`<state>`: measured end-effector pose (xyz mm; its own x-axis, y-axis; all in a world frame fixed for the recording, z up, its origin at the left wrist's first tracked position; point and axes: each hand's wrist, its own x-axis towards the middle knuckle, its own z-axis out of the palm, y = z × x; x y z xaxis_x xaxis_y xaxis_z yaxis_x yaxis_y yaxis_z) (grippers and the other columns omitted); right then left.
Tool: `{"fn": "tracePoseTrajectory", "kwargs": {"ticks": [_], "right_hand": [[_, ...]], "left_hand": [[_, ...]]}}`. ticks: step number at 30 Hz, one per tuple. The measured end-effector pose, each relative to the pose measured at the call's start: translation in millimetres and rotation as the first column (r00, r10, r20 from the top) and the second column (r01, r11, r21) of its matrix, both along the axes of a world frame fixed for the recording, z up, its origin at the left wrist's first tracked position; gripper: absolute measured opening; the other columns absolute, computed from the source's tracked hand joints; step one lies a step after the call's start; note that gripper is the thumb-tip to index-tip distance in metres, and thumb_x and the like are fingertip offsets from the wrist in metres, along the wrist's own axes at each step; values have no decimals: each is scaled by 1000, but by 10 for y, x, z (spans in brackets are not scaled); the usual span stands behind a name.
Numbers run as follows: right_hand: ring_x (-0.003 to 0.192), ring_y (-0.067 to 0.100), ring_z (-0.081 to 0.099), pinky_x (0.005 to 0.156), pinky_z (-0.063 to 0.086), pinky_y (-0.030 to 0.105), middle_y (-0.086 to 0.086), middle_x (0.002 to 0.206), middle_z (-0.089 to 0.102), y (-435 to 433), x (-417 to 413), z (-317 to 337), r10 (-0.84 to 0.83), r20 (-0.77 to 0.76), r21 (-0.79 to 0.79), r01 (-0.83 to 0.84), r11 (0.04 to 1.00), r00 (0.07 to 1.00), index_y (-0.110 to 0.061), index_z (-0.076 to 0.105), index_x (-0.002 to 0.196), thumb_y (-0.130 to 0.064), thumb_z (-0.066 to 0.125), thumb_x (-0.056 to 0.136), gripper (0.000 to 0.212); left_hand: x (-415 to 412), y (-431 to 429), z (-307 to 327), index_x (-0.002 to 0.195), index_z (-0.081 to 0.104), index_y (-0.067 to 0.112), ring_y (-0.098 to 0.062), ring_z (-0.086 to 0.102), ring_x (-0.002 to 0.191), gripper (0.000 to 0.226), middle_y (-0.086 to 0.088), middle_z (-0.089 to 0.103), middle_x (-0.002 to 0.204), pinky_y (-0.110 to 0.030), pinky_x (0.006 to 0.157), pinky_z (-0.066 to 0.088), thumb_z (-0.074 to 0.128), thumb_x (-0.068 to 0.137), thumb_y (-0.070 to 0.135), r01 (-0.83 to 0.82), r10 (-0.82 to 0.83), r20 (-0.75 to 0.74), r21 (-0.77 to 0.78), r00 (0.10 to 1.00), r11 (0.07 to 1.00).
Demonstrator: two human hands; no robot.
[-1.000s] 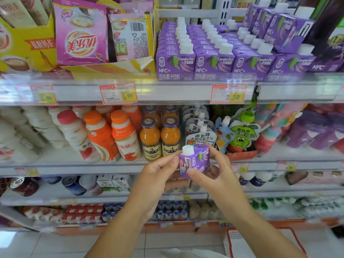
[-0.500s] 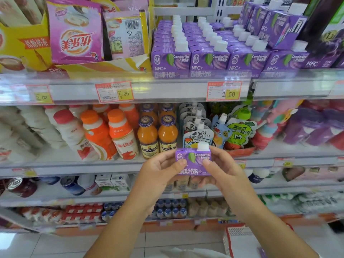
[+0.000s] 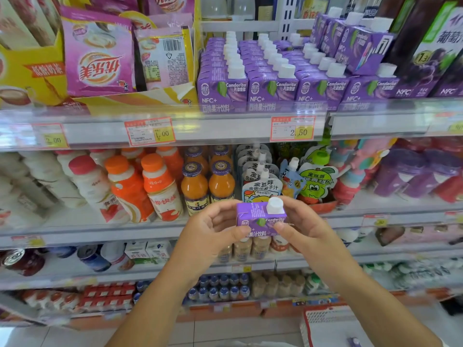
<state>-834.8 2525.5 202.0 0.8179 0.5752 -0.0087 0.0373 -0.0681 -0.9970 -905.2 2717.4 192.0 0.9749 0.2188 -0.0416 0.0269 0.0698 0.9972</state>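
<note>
Carton [image 3: 260, 220], purple with a white cap, sits upright between both hands before the shelves. Left hand [image 3: 210, 236] pinches its left side; right hand [image 3: 304, 230] pinches its right side, thumbs on the front.

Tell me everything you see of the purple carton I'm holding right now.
The purple carton is a boxy drink pack, cardboard by its look, with a white cap on top at its right. Its front shows "Condorito", a green leaf and white characters. It is upright, held before the shelves, pinched at its sides by the left hand and the right hand.
</note>
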Motion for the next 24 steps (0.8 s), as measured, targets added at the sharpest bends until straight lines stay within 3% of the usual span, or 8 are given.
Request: {"fn": "tracePoseTrajectory", "kwargs": {"ticks": [5,8,11,13,18,19,21,24], "right_hand": [[101,2,65,81,51,18,-16,108,70,-79,86,215,20,120,-55,-14,998,993,-31,61,119,-33,56,84,35],[95,0,67,81,54,20,-20,102,72,-102,250,504,95,306,-198,-35,980,947,-37,65,110,-34,59,83,28],[86,1,66,76,54,20,-23,99,69,-116,454,933,174,539,-353,34,935,824,-56,60,105,-29,68,86,34],[86,5,64,77,52,19,-24,102,64,-92,562,1222,260,651,-428,62,902,714,-60,58,106,-29,67,88,38],[83,5,61,77,51,24,-19,100,59,76,818,1914,379,754,-524,144,839,537,-42,64,107,-32,63,90,19],[82,1,60,75,49,20,-20,96,57,114,885,2064,396,758,-546,172,820,518,-41,64,106,-33,62,91,17],[81,-7,57,72,45,14,-23,95,53,210,1047,2361,426,771,-577,236,782,473,-41,63,105,-35,60,92,16],[79,-9,57,70,45,11,-22,96,52,357,1373,2761,429,811,-570,372,732,398,-41,61,98,-34,62,92,9]], "left_hand": [[42,-8,49,113,66,15,-13,68,107,47,2,74,110,-22,88,53,78,68,12,-10,3,75,85,997,996],[113,43,224,110,68,24,-10,68,105,42,9,74,108,-21,87,52,79,70,13,-16,-7,125,180,992,984],[236,113,521,106,71,30,-10,69,102,40,10,75,105,-20,85,53,79,75,5,-45,-20,224,282,974,958],[336,151,760,102,73,38,-8,69,101,40,11,75,104,-19,84,53,79,72,13,-76,-26,305,318,952,945],[632,268,1298,105,64,59,7,62,107,42,29,69,111,-22,95,49,75,68,43,-174,-51,437,459,898,871],[693,316,1379,106,62,62,15,56,108,39,36,64,111,-13,97,43,72,71,49,-241,-45,462,540,886,807],[814,478,1511,118,57,56,20,47,111,38,40,56,117,-6,98,32,62,80,58,-431,-55,551,707,833,561],[997,801,1526,125,64,28,-6,56,116,52,13,66,122,-25,99,35,52,87,63,-635,-60,656,746,752,197]]}}
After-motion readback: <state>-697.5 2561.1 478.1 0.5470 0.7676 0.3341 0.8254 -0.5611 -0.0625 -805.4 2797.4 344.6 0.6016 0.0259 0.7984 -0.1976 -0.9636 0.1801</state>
